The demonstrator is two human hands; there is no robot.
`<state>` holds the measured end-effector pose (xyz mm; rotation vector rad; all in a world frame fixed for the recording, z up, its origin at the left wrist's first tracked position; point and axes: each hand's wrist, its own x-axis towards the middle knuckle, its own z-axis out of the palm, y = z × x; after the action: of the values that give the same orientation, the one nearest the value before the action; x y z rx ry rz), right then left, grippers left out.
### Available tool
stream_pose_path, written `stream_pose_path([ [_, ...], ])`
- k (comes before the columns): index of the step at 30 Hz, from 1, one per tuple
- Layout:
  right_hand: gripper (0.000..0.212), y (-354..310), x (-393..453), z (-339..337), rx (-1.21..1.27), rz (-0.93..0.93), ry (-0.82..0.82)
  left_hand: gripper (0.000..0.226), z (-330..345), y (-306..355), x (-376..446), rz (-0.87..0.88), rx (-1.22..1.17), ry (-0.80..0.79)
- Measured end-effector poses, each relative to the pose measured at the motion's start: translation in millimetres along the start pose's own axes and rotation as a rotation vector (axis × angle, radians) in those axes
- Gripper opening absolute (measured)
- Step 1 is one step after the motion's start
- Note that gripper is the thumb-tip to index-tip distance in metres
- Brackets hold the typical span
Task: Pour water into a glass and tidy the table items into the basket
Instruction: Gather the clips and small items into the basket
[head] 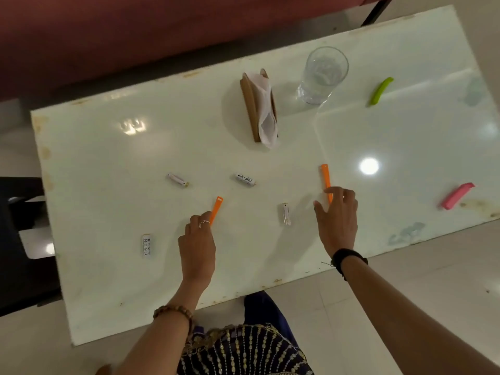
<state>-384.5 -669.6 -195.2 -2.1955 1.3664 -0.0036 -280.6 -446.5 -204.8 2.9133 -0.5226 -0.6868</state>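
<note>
- Fingers of the left hand (197, 244) curl down onto the near end of an orange clip (216, 209), thumb and forefinger pinching it against the table (108, 147).
- That left orange clip runs its long axis away from the person, tilted slightly right, its holed end farthest from the hand.
- Right hand (336, 216) spreads loosely, its fingertips (331, 191) closing on the near end of a second orange clip (325, 177); whether it is gripped or only touched I cannot tell.
- This second clip also lies lengthwise away from the person, leaning slightly left at its far end.
- Between the two hands lies a battery (286, 214); further batteries lie at (245, 180), (177, 180) and (146, 245).
- Glass (323, 74) stands upright near the far edge, water in it, with a napkin holder (258, 106) to its left.
- Green clip (381, 90) and pink clip (457, 196) lie well apart toward the right edge.
- Wide bare tabletop lies between the hands and the glass.
</note>
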Motion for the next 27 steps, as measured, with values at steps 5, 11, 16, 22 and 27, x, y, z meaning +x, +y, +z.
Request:
stream_pose_path([
  [5,0.015,11.1,12.8,4.2,0.099,0.08,-0.035,0.033,0.9,7.3,6.4,0.015,-0.213,0.015],
  [11,0.011,8.9,18.4,-1.3,0.177,0.155,-0.078,0.03,-4.3,11.6,4.6,-0.119,-0.556,0.043],
  [16,0.016,-40.9,-26.9,-5.1,0.433,0.146,-0.013,0.032,-32.2,-3.4,-14.6,-0.185,-0.839,0.176],
  [22,0.018,-157.4,-135.1,23.7,0.643,0.008,-0.324,0.04,-94.4,-71.3,-42.4,-0.185,-1.012,0.307],
  [27,0.021,-269.1,-219.2,68.2,0.749,-0.112,-0.606,0.04,-155.1,-171.8,-67.3,-0.288,-0.98,0.523],
])
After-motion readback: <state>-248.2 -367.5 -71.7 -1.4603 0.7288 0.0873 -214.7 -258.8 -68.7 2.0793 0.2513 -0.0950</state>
